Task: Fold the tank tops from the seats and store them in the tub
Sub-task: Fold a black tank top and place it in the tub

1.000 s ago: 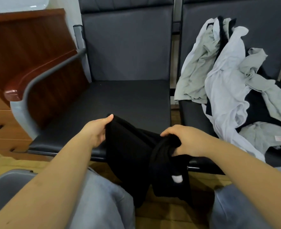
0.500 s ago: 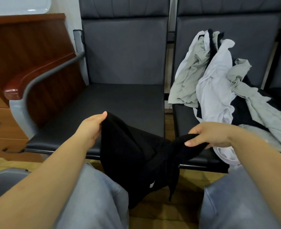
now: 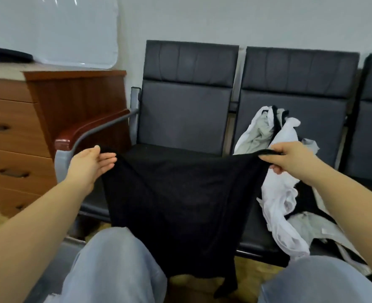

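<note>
Head view: both hands hold a black tank top (image 3: 176, 193) stretched in the air over the lap, left hand (image 3: 89, 165) pinching one corner, right hand (image 3: 290, 158) gripping the other. It is unfolded; a pile of tops (image 3: 283, 193) waits on the seat (image 3: 268, 243). No tub is clearly visible.

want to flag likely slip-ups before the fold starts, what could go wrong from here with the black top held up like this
1. The left hand seems to hold the black tank top only by its edge, fingers fairly straight, so that corner may slip free.
2. The top's lower end hangs between the knees towards the floor and could drag there.
3. The right hand holds its corner right beside the pile of tops on the seat, so it might snag one and pull it off.
</note>
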A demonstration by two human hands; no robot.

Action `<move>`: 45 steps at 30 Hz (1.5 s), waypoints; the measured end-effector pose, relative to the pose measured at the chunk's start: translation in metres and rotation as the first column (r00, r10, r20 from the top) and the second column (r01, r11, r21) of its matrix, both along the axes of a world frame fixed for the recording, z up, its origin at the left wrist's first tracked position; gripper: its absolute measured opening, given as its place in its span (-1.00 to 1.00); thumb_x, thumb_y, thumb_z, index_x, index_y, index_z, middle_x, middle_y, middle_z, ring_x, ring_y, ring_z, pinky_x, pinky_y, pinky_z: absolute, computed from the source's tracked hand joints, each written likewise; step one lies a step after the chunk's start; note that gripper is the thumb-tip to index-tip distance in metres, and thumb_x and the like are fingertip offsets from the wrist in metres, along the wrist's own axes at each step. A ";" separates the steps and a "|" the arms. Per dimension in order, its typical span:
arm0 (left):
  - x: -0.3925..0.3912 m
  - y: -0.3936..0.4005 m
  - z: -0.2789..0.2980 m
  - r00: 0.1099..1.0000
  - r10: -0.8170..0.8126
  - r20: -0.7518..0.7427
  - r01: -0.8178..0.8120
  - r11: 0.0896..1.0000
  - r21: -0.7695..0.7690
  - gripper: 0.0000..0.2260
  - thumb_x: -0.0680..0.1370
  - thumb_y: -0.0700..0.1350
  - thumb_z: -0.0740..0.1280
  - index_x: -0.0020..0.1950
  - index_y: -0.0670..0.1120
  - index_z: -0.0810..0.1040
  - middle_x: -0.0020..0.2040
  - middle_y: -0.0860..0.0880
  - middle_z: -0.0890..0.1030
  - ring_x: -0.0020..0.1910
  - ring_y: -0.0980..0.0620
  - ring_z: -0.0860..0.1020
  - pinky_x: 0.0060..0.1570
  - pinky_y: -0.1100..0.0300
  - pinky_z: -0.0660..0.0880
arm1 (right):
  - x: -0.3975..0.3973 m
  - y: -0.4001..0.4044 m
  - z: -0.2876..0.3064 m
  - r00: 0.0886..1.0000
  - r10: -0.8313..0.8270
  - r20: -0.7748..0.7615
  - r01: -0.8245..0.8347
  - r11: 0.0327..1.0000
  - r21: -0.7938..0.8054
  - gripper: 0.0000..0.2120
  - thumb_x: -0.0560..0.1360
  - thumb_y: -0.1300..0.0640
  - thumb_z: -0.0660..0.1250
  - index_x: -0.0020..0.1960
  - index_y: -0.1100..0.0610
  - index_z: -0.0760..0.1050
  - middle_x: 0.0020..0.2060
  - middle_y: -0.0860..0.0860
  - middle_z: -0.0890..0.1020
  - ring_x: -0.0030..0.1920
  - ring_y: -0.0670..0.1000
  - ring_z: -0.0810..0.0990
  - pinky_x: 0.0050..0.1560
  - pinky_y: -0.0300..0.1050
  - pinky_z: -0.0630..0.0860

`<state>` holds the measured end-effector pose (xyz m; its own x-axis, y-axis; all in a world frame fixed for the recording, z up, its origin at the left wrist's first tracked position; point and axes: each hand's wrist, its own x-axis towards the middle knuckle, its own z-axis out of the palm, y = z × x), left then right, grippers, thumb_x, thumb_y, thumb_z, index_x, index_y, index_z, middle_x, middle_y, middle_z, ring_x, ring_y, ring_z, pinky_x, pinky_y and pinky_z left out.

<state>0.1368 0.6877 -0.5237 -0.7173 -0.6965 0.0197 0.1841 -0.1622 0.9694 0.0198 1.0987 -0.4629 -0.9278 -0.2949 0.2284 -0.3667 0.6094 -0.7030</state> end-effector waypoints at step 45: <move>0.031 -0.093 0.105 0.984 -0.058 -0.171 0.061 0.998 0.013 -0.60 0.65 -0.34 0.04 0.42 -0.05 0.38 0.10 -0.06 0.53 0.01 0.03 0.58 -0.17 0.27 0.61 | -0.044 -0.057 0.051 0.914 0.311 0.262 0.197 0.224 -0.954 -0.90 0.60 0.28 0.19 -0.07 0.13 0.42 -0.07 0.10 0.56 -0.35 -0.01 0.70 -0.26 -0.06 0.64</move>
